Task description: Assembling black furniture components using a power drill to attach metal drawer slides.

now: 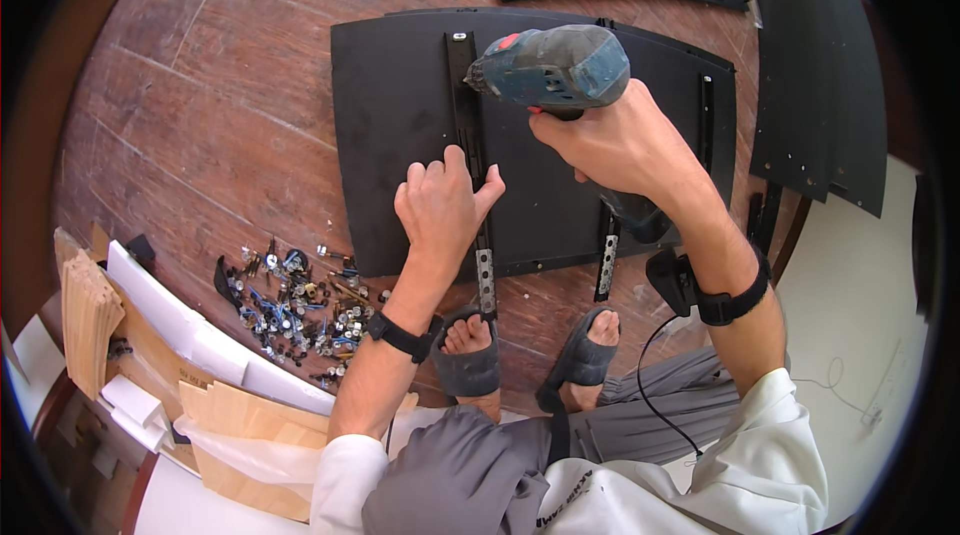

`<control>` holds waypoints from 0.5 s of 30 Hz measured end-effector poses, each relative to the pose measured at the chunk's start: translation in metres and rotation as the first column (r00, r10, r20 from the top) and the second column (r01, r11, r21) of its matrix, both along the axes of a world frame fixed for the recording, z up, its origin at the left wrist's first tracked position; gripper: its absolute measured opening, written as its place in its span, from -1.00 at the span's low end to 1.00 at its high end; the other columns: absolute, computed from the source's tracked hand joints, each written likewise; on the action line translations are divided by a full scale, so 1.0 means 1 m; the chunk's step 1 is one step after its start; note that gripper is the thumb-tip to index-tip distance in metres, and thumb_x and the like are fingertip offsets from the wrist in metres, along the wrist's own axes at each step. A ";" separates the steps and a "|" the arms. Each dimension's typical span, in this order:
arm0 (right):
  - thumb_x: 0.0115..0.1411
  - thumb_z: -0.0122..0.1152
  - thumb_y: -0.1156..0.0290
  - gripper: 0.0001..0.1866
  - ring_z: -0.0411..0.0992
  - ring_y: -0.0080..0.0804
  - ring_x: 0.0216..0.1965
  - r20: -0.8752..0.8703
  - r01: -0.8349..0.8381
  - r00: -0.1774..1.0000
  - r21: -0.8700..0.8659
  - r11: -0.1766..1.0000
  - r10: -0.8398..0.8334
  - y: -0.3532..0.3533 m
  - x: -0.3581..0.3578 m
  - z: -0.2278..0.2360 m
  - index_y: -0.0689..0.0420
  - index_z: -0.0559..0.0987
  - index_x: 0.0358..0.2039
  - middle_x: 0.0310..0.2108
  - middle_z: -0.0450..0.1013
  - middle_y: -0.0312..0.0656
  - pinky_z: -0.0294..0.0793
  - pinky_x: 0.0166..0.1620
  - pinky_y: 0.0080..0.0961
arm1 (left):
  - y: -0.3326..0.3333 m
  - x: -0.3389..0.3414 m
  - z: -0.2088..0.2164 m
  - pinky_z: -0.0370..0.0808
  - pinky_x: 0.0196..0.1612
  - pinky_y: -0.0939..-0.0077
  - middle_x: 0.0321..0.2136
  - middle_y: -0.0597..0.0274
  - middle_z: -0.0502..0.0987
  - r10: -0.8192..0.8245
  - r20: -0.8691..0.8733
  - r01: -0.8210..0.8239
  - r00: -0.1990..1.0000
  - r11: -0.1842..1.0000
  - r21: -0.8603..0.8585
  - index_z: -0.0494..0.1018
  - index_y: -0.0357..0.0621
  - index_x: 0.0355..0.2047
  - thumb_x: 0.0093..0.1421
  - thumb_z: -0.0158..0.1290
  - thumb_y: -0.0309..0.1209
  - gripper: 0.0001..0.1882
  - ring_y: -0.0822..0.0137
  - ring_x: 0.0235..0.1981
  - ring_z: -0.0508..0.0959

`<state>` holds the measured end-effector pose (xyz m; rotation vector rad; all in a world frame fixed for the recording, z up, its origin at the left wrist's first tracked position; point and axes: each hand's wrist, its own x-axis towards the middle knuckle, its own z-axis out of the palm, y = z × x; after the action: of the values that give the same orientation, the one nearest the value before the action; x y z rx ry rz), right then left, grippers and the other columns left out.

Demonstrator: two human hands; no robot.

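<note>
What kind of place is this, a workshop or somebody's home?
Most likely a small furniture workshop or assembly area. The person works crouched on a wooden floor, the right hand driving a cordless drill into a metal rail on a black panel. Loose screws and fittings lie in a heap nearby.

— Where's the open room here?

— Left of the black panel (pixel 400 135) the wooden floor (pixel 200 85) lies bare up to the pile of screws and fittings (pixel 295 310).

— And around that slotted rail (pixel 465 125)?

— Crowded. The left hand (pixel 440 205) presses on it, the right hand (pixel 620 140) holds the drill (pixel 555 65) just above, and both sandalled feet (pixel 475 350) close the panel's near edge.

— To the right?

— More stacked black panels (pixel 820 85) block that side.
</note>
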<state>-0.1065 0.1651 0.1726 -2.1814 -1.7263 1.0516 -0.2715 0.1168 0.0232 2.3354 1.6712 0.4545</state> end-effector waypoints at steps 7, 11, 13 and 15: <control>-0.01 0.14 0.35 -0.73 0.55 0.06 -0.42 0.156 -0.061 0.984 -0.131 0.990 0.081 0.023 -0.016 0.007 0.31 0.62 -0.43 -0.49 0.54 0.13 0.57 -0.30 -0.24 | 0.001 0.001 0.000 0.36 -0.67 0.42 -0.79 0.32 0.36 0.003 -0.051 -0.003 0.999 1.000 0.008 0.33 -0.03 -0.64 -0.13 0.27 -0.02 -0.57 0.28 -0.66 0.43; -0.04 0.14 0.33 -0.71 0.57 -0.03 -0.46 0.202 -0.124 0.971 -0.043 0.991 0.130 0.024 -0.011 0.003 0.31 0.63 -0.43 -0.56 0.53 0.11 0.59 -0.31 -0.27 | 0.000 0.004 0.001 0.40 -0.66 0.35 -0.79 0.25 0.37 0.000 -0.033 0.000 0.999 1.000 -0.013 0.33 -0.07 -0.63 -0.09 0.25 0.01 -0.54 0.23 -0.66 0.44; -0.04 0.13 0.33 -0.72 0.57 -0.08 -0.50 0.197 -0.142 0.970 -0.007 0.990 0.140 0.027 -0.016 0.009 0.30 0.63 -0.45 -0.58 0.53 0.08 0.60 -0.33 -0.30 | 0.000 0.002 0.001 0.40 -0.66 0.35 -0.79 0.25 0.37 0.006 -0.034 -0.007 0.999 1.000 -0.010 0.33 -0.07 -0.63 -0.09 0.25 0.00 -0.54 0.23 -0.66 0.44; -0.04 0.09 0.34 -0.73 0.57 -0.19 -0.57 0.151 -0.001 0.988 -0.256 0.967 0.041 0.033 -0.019 0.022 0.29 0.62 -0.50 -0.62 0.53 0.01 0.59 -0.38 -0.38 | 0.001 0.002 0.001 0.41 -0.66 0.36 -0.79 0.25 0.37 0.013 -0.051 -0.014 0.999 1.000 -0.021 0.33 -0.07 -0.63 -0.08 0.25 0.00 -0.54 0.23 -0.67 0.44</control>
<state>-0.1252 0.1979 0.1945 -2.4656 -1.7666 1.1985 -0.2691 0.1176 0.0244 2.3409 1.7069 0.3813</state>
